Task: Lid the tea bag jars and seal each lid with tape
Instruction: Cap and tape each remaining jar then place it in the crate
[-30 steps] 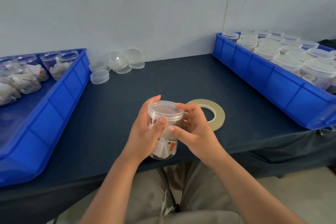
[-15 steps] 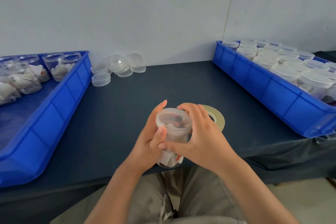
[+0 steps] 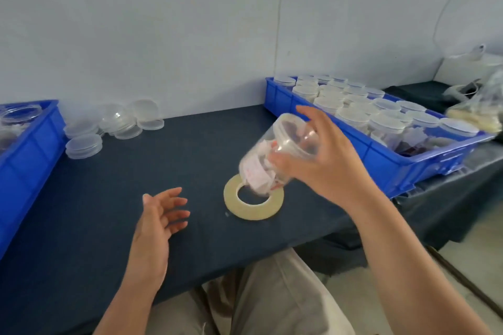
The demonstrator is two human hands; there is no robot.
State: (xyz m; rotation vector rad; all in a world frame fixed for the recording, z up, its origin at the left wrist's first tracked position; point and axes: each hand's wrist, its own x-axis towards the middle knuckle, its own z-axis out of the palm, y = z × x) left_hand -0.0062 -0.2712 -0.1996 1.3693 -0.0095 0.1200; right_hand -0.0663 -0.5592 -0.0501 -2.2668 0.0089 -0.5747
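Observation:
My right hand (image 3: 324,160) grips a clear lidded jar of tea bags (image 3: 269,158) by its top, tilted in the air above the tape roll (image 3: 253,198), which lies flat on the dark table. My left hand (image 3: 160,215) hovers over the table to the left of the roll, fingers relaxed and holding nothing. Loose clear lids (image 3: 109,128) lie at the back left by the wall.
A blue crate (image 3: 381,163) at the right holds several lidded jars. Another blue crate (image 3: 24,160) at the left holds unlidded jars. A plastic bag (image 3: 479,109) sits on a second table at far right. My lap shows below the table's front edge.
My left hand has let go of the jar and dropped to the left. My right hand has carried the jar up and rightward, tilting it. The view has swung right.

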